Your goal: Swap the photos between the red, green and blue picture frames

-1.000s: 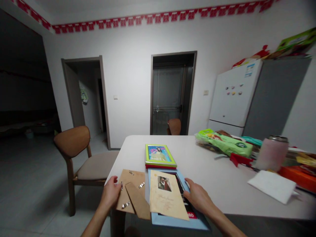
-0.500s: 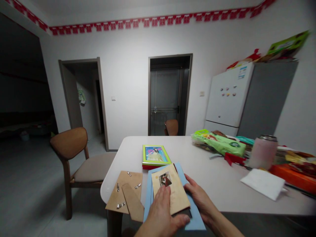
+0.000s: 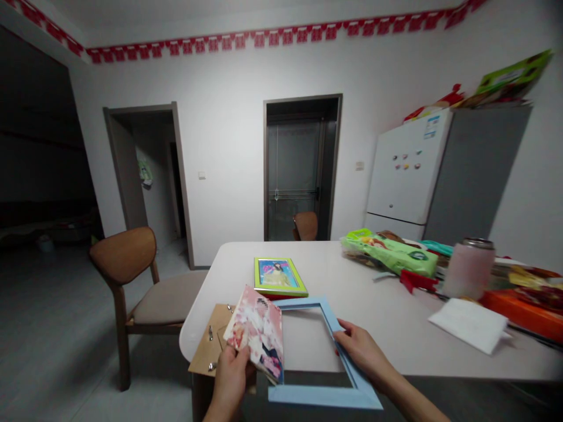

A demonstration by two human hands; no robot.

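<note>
My left hand [image 3: 231,369] is closed on a pink photo print [image 3: 257,331], held tilted above the table's near left corner. My right hand [image 3: 360,351] grips the right side of a light blue picture frame [image 3: 328,395]. The frame lies on the white table [image 3: 352,281] with its opening bare, so the table shows through it. A brown cardboard frame backing [image 3: 206,346] with metal clips lies to the left, partly hidden behind the print.
A green-framed photo [image 3: 278,275] on a red frame sits beyond the blue frame. At the right are a green snack bag [image 3: 389,253], a pink bottle [image 3: 468,269], a white paper [image 3: 468,323] and an orange box [image 3: 521,310]. A wooden chair [image 3: 136,275] stands at the left, a fridge [image 3: 422,170] behind.
My left hand went from the cardboard backing to the sheet in the frame and lifted the stack out to the left, pink side showing. The blue frame now stands open.
</note>
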